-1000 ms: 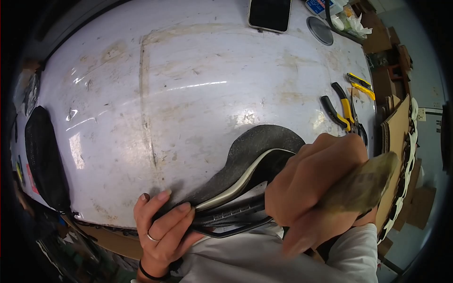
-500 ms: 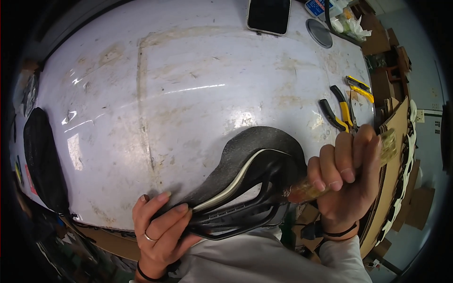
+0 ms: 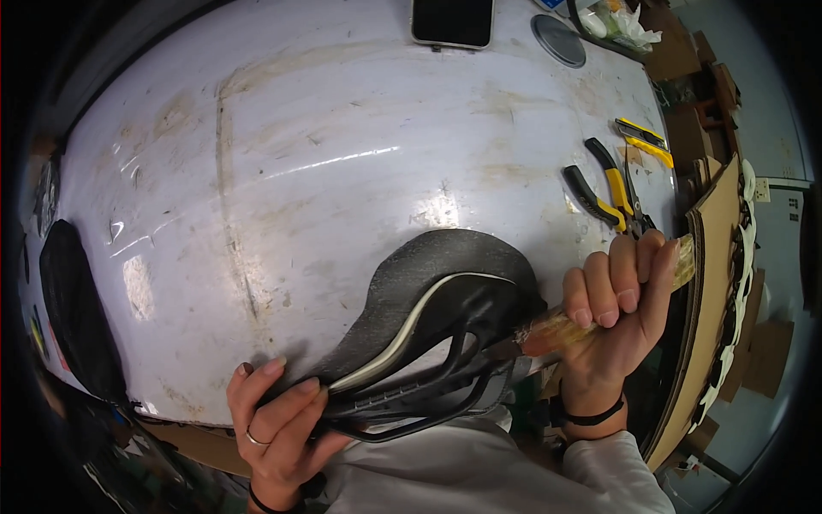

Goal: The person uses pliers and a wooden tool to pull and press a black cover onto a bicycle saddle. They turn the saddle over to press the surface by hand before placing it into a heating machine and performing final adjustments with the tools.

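A black bicycle saddle point(image 3: 432, 270) is tilted at the near edge of the table, its underside and rails facing me. A pale strip runs along the line between its grey-black cover and plastic base. Wrapped round the narrow left end is my left hand point(image 3: 278, 433), closed on it. My right hand point(image 3: 621, 300) grips a hand tool point(image 3: 552, 332) with a yellowish, tape-wrapped handle. Its dark tip is at the wide end of the saddle base, beside the rails; the exact kind of tip cannot be made out.
Yellow-and-black pliers point(image 3: 608, 188) and a yellow utility knife point(image 3: 644, 141) lie at the right. A phone point(image 3: 452, 21) and a grey round lid point(image 3: 558, 40) are at the back. Another black saddle-like piece point(image 3: 77, 308) lies far left. Cardboard point(image 3: 698, 317) borders the right edge.
The whole view has shifted, so the things on the table appear farther left. The saddle and both hands sit slightly farther left in view. The tool, blurred before, now looks sharper; both grips stay the same.
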### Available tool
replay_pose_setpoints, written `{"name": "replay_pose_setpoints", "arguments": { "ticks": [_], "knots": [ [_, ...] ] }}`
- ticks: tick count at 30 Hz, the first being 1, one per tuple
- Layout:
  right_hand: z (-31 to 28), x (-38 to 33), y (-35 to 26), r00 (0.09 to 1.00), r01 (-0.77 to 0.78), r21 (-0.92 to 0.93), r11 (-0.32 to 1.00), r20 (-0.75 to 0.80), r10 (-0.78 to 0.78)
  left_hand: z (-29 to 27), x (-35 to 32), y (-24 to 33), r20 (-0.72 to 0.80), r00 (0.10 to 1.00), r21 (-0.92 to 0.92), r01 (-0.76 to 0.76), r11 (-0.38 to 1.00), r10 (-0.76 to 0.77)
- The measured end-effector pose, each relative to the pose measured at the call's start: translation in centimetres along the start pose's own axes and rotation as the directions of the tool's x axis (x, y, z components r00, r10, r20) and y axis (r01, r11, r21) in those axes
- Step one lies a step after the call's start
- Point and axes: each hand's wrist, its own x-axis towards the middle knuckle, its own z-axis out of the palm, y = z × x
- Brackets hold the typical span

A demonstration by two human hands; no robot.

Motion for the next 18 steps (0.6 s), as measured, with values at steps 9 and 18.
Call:
{"name": "replay_pose_setpoints", "arguments": {
  "ticks": [9,18],
  "knots": [
    [-1.2,-0.5,-0.7,0.97,0.206,0.078,0.975,-0.148,-0.193,0.2,0.4,0.3,-0.014,1.0,0.0,0.016,1.0,-0.016],
    [-0.9,-1.7,0.5,0.963,0.213,0.064,0.975,-0.181,-0.199,0.1,0.1,0.1,-0.011,1.0,0.01,0.017,1.0,-0.017]
  ]
}}
